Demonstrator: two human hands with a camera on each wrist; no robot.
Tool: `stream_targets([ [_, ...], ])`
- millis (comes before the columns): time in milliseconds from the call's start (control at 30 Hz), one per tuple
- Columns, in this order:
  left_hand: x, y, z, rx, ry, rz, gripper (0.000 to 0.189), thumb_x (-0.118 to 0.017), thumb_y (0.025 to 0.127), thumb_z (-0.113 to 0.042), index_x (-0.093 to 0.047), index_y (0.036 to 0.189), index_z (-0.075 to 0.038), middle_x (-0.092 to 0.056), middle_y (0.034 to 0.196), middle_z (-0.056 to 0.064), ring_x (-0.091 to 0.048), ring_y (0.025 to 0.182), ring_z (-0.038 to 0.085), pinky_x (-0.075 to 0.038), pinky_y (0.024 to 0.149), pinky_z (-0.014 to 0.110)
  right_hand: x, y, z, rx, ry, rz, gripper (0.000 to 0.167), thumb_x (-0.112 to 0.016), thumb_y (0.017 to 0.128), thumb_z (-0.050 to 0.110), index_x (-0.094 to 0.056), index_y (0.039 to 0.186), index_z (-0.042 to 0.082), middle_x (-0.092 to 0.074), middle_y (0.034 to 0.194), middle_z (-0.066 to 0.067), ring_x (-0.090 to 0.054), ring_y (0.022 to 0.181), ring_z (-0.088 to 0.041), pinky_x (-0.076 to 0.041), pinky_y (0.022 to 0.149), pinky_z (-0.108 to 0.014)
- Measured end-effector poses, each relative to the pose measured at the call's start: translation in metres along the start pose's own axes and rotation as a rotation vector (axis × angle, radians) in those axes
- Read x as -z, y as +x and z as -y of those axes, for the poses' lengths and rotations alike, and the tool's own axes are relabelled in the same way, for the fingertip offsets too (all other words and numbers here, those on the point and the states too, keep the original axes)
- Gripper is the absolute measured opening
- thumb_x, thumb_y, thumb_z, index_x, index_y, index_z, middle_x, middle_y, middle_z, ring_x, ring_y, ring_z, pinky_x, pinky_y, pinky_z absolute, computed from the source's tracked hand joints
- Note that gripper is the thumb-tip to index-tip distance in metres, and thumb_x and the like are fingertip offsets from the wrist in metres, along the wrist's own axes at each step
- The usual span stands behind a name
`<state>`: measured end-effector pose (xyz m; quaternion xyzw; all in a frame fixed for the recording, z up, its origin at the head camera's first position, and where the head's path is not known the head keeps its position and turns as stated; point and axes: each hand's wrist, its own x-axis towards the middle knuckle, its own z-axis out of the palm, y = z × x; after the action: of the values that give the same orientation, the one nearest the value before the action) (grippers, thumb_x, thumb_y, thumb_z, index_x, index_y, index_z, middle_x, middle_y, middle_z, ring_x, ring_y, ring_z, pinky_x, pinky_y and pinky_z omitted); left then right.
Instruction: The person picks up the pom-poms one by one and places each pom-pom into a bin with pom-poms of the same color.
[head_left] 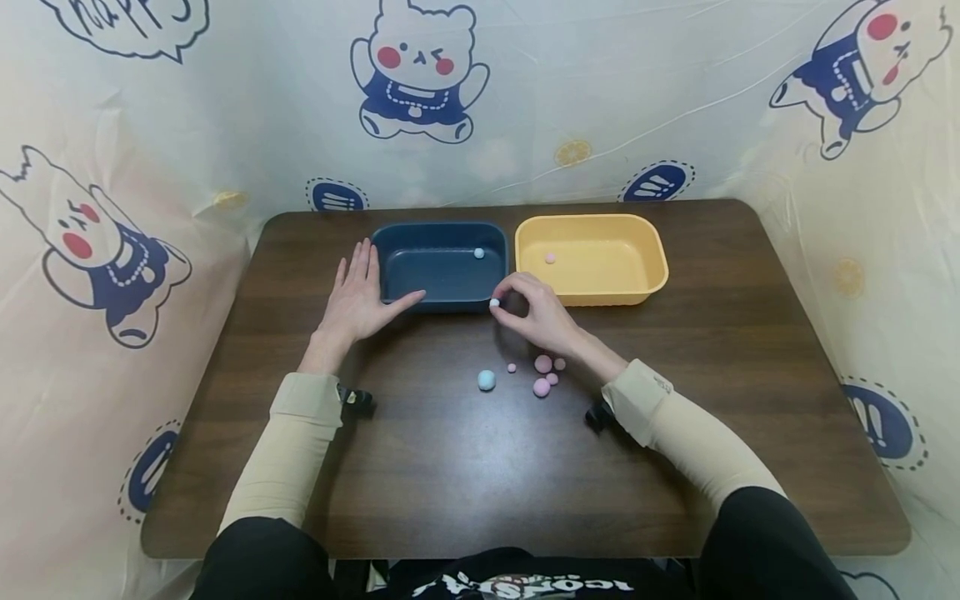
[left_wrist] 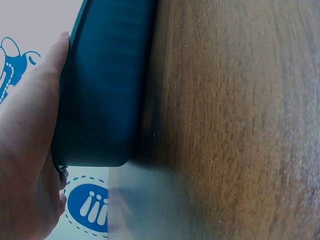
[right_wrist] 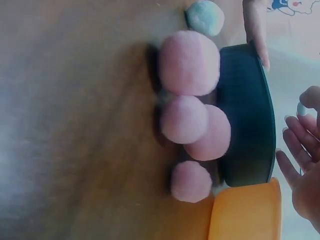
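My right hand [head_left: 542, 317] pinches a small pale blue pom-pom [head_left: 494, 304] between thumb and index finger, just in front of the blue tray's near right corner. Fingers spread and straight, my left hand [head_left: 358, 300] rests at the left end of the blue tray [head_left: 442, 305], its thumb along the near rim. One pale blue pom-pom [head_left: 478, 253] lies inside that tray. On the table before the trays sit a larger light blue pom-pom [head_left: 486, 380] and several pink pom-poms [head_left: 543, 364] of different sizes. In the right wrist view, pink pom-poms [right_wrist: 189, 64] loom close.
A yellow tray [head_left: 600, 299] stands right beside the blue one, with a pink pom-pom [head_left: 550, 258] in it. Both trays are near the far edge of the brown wooden table [head_left: 480, 483]. A printed sheet [head_left: 525, 100] hangs behind and around the table.
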<state>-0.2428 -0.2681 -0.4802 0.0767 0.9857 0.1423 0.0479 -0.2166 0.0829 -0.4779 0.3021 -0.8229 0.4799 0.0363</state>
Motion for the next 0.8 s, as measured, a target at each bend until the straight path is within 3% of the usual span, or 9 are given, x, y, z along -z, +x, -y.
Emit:
stream_targets([
  [233, 0.0, -0.001, 0.001, -0.004, 0.001, -0.005, 0.13, -0.039, 0.092, -0.095, 0.003, 0.176, -0.005, 0.013, 0.186, 0.009, 0.008, 0.175, 0.034, 0.004, 0.141, 0.059, 0.004, 0.018, -0.001, -0.013, 0.003, -0.022, 0.018, -0.079, 0.099, 0.008, -0.072, 0.114, 0.001, -0.075, 0.113, -0.018, -0.064, 0.107, -0.046, -0.053, 0.09, -0.056],
  [567, 0.0, -0.001, 0.001, 0.001, 0.004, -0.015, 0.132, -0.041, 0.092, -0.096, 0.001, 0.176, -0.003, 0.009, 0.187, 0.014, 0.004, 0.175, 0.037, 0.003, 0.141, 0.06, 0.006, 0.039, -0.005, -0.063, -0.049, 0.001, 0.02, -0.078, 0.1, 0.011, -0.072, 0.117, 0.002, -0.075, 0.117, -0.017, -0.066, 0.114, -0.032, -0.057, 0.102, -0.047],
  [800, -0.003, 0.0, 0.0, 0.0, -0.001, -0.024, 0.131, -0.042, 0.092, -0.095, 0.002, 0.176, -0.004, 0.012, 0.186, 0.011, 0.002, 0.175, 0.038, 0.001, 0.141, 0.062, 0.006, 0.05, -0.008, -0.084, -0.06, 0.016, 0.021, -0.077, 0.102, 0.011, -0.072, 0.12, 0.002, -0.074, 0.121, -0.017, -0.065, 0.118, -0.032, -0.057, 0.107, -0.049],
])
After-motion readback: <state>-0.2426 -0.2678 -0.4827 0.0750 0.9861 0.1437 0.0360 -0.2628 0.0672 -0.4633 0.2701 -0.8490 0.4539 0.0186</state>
